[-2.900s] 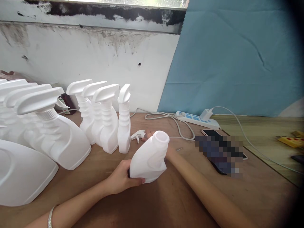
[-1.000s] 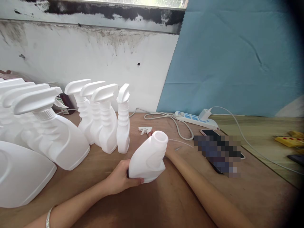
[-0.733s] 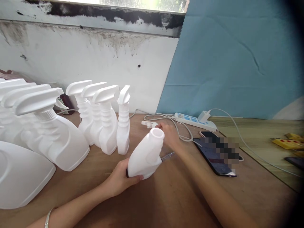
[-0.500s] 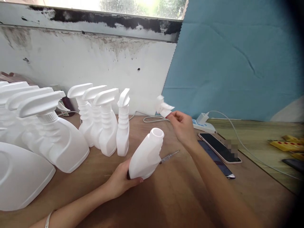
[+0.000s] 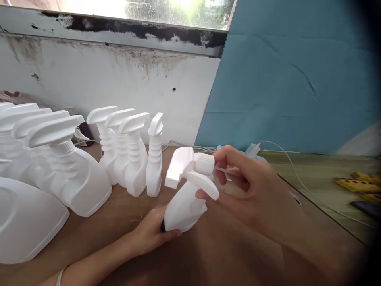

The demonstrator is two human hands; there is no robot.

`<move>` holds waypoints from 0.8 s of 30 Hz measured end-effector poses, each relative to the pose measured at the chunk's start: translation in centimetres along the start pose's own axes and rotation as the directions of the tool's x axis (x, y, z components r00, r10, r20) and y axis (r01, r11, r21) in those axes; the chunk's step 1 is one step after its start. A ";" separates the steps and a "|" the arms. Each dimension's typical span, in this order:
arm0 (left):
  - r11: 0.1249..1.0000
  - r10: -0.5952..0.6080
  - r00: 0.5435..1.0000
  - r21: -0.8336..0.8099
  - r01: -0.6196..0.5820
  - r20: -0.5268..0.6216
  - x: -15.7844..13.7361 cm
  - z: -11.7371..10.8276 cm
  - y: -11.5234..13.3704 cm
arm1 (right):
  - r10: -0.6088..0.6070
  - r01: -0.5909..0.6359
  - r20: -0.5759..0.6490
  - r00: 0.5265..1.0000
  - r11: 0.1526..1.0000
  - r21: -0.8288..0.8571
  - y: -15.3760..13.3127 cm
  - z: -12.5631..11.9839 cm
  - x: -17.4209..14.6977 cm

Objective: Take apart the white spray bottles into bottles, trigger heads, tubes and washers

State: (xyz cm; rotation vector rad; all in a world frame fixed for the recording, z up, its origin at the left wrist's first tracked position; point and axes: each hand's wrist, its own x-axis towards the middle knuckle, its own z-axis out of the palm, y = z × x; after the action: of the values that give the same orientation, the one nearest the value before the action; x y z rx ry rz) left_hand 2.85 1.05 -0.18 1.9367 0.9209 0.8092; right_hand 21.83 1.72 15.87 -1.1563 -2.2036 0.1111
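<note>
My left hand (image 5: pixel 154 232) is closed round the lower end of a white plastic bottle (image 5: pixel 185 208), which leans to the right above the table. In my right hand (image 5: pixel 247 184) is a white trigger spray head (image 5: pixel 186 163), gripped near its ribbed collar and trigger. Its thin dip tube points right, between my fingers. The spray head lies in front of the bottle's neck and hides it, apart from the bottle or touching it I cannot tell. White spray bottles (image 5: pixel 133 159) with heads on stand upright to the left.
Several larger spray bottles (image 5: pixel 77 174) crowd the left side of the brown table (image 5: pixel 125 222). A white charger (image 5: pixel 253 150) with a cable is plugged in behind my right hand. Yellow objects (image 5: pixel 357 182) lie at the far right. A wall with a blue cloth (image 5: pixel 282 87) closes off the back.
My right hand has come nearer with the spray head, which now lies sideways in front of the bottle's mouth. My left hand holds the bottle almost where it was.
</note>
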 end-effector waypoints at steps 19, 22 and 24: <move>0.888 0.101 0.982 0.430 -0.162 0.161 -0.6 0.1 0.8 | 0.399 -0.426 -0.153 0.904 0.862 -0.273 6.1 -2.4 1.4; 0.862 0.113 0.980 0.473 -0.180 0.166 -0.6 0.4 0.3 | 0.497 -0.558 -0.268 0.825 0.792 -0.249 8.0 -2.5 2.0; 0.847 0.118 0.976 0.495 -0.194 0.181 -0.6 0.5 0.0 | 0.508 -0.587 -0.339 0.792 0.785 -0.197 9.2 -2.1 2.6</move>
State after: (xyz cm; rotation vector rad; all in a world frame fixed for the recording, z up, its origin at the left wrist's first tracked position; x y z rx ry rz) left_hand 2.94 0.36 -0.48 2.5257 0.9648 0.5324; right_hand 28.47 8.82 15.57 -1.8519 -1.6133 -0.1305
